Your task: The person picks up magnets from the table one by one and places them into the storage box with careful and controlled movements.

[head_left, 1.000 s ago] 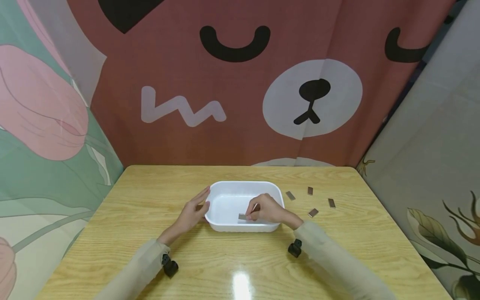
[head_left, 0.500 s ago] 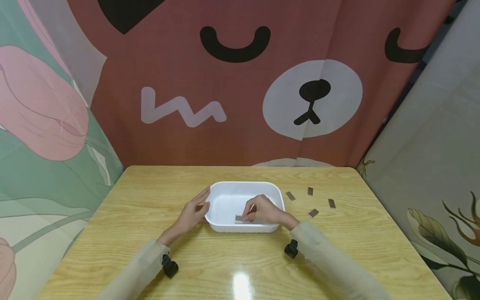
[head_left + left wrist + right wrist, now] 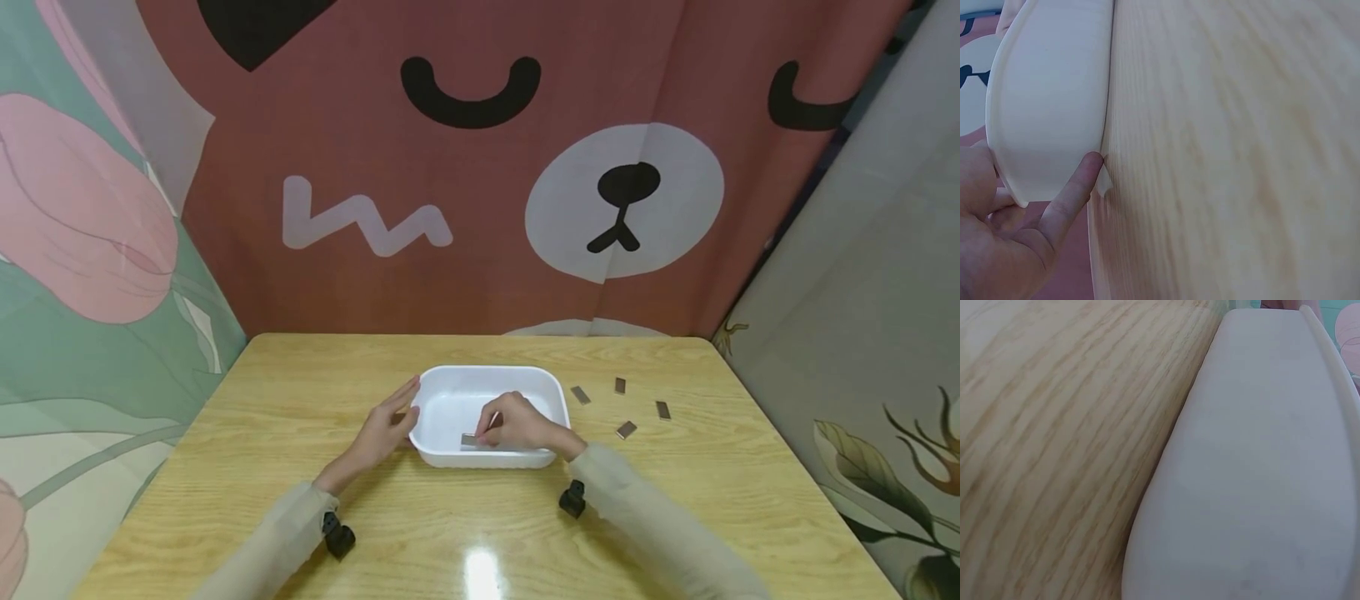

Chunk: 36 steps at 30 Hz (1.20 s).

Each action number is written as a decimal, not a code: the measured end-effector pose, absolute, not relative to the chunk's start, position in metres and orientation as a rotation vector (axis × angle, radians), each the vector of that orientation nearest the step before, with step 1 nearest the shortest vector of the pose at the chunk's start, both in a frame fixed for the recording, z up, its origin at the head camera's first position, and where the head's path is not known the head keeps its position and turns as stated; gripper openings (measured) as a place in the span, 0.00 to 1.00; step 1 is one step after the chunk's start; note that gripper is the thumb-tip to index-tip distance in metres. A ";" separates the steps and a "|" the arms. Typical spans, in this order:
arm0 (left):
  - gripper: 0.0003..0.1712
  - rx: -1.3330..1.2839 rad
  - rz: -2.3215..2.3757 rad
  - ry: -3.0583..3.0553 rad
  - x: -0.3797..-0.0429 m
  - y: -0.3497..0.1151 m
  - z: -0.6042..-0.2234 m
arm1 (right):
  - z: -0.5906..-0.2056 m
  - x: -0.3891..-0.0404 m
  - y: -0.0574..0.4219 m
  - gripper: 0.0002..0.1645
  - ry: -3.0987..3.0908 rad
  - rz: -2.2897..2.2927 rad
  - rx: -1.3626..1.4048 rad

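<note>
In the head view a white rectangular tray [image 3: 442, 407] stands on the wooden table. My left hand [image 3: 381, 433] rests against its left end, fingers extended and apart. The left wrist view shows one straight finger [image 3: 1075, 187] touching the tray's outer wall [image 3: 1054, 94] near the table. My right hand [image 3: 517, 422] reaches inside the tray over its right side and pinches a small flat grey rectangular piece [image 3: 468, 439] near the front wall. Fingers cover part of that piece. Only the tray's outer wall [image 3: 1247, 462] fills the right wrist view, with my right hand out of sight.
Right of the tray lie several similar flat pieces, among them a grey one [image 3: 581, 395] near the rim and a darker one [image 3: 663, 410] farthest right. The wooden table [image 3: 300, 383] ends at a back edge against a hanging bear-print cloth [image 3: 487, 283].
My right hand has moved left along the inside of the tray, carrying the pinched piece with it. My left hand and the tray have stayed in place.
</note>
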<state>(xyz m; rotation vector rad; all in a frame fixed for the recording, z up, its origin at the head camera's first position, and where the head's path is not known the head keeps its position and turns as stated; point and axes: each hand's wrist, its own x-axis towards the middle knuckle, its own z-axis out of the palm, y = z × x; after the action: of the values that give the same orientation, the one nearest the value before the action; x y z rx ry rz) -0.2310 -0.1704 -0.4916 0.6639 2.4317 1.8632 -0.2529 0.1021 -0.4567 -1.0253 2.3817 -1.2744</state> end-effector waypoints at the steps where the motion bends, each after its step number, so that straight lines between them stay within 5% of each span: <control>1: 0.30 0.668 1.864 2.430 -0.231 -0.170 -0.492 | -0.457 -0.253 0.101 0.05 2.385 -1.272 -1.022; 36: 0.31 0.650 1.845 2.454 -0.232 -0.171 -0.494 | -0.464 -0.258 0.075 0.07 2.457 -1.152 -1.001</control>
<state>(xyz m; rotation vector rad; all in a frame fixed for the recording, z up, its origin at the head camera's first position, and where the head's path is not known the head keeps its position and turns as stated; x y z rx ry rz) -0.2322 -0.1712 -0.4938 0.6503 2.4544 1.8446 -0.2578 0.0749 -0.4645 -1.0005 2.4569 -1.1520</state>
